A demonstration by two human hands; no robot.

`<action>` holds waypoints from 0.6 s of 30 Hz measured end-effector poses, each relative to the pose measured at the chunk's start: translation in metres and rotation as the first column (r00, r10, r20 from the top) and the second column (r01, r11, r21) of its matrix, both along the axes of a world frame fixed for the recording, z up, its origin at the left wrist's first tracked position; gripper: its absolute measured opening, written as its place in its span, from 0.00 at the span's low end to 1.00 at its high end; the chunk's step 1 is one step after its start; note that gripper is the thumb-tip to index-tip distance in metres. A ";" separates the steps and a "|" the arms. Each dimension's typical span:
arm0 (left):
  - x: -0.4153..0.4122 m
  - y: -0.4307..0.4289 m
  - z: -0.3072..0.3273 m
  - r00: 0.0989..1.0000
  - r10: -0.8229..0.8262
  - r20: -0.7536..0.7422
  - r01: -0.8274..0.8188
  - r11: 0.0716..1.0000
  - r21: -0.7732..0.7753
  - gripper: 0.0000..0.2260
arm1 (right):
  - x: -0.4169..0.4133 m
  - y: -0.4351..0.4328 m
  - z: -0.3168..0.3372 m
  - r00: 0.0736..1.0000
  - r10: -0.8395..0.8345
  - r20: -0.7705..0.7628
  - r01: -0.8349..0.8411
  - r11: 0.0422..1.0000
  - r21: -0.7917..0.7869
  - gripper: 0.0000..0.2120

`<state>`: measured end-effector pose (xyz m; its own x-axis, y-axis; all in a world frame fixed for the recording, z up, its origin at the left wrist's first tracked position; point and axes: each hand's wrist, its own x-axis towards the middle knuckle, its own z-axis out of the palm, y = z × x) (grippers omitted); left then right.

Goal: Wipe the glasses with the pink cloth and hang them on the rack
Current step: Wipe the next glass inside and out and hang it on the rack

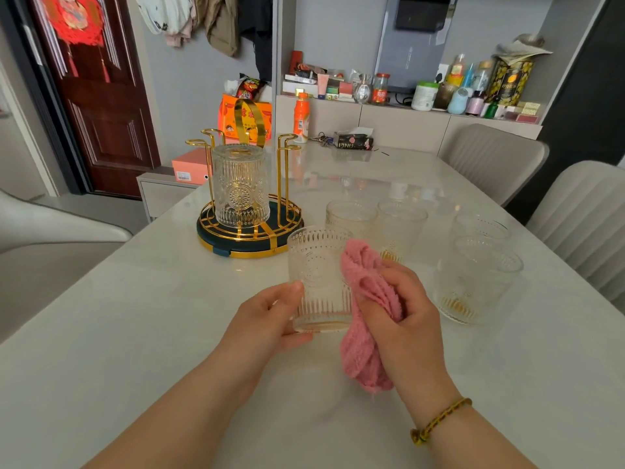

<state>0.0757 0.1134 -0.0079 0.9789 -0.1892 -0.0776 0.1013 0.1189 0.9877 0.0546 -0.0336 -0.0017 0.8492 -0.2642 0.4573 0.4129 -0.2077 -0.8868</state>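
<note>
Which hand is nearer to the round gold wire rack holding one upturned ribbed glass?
Left. The left hand, gripping a ribbed glass tumbler, is in front of the rack; the right hand, holding the pink cloth, lies farther right.

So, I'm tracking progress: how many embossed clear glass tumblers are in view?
6 tumblers: one upside down on the gold wire rack, one gripped by the left hand, two side by side behind it, two to the right, one behind the other. None seems hidden.

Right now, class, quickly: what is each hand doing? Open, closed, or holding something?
Left hand: closed around the glass, holding it.
Right hand: closed on the pink cloth, at the glass's side.
</note>
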 end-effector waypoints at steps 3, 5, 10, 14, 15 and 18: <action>-0.004 -0.006 -0.004 0.999 -0.045 0.005 0.044 0.999 0.028 0.27 | 0.000 0.002 0.000 0.999 -0.013 0.048 0.016 0.998 -0.055 0.13; -0.003 -0.007 -0.006 0.999 -0.031 0.010 0.030 0.997 0.072 0.36 | -0.002 0.004 0.000 0.998 0.006 0.060 0.000 0.994 -0.106 0.12; 0.000 -0.005 -0.008 0.996 -0.085 0.008 0.085 0.996 -0.041 0.35 | -0.005 0.001 0.009 0.995 0.056 0.079 -0.049 0.995 -0.088 0.09; -0.005 -0.006 -0.002 0.989 -0.146 0.024 0.148 0.972 -0.180 0.28 | 0.003 -0.014 0.007 0.999 0.028 -0.033 -0.027 0.999 0.039 0.08; -0.005 -0.006 -0.001 0.991 -0.135 0.019 0.136 0.970 -0.204 0.26 | 0.004 -0.013 0.005 0.998 0.036 -0.054 -0.035 0.999 0.022 0.09; 0.000 -0.001 -0.001 0.998 -0.057 -0.013 0.053 0.973 -0.226 0.19 | 0.000 0.000 -0.001 0.998 0.065 0.019 -0.061 0.988 -0.139 0.03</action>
<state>0.0753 0.1127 -0.0090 0.9652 -0.2578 -0.0450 0.1323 0.3323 0.9339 0.0542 -0.0334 -0.0028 0.8509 -0.1436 0.5054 0.4491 -0.3003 -0.8415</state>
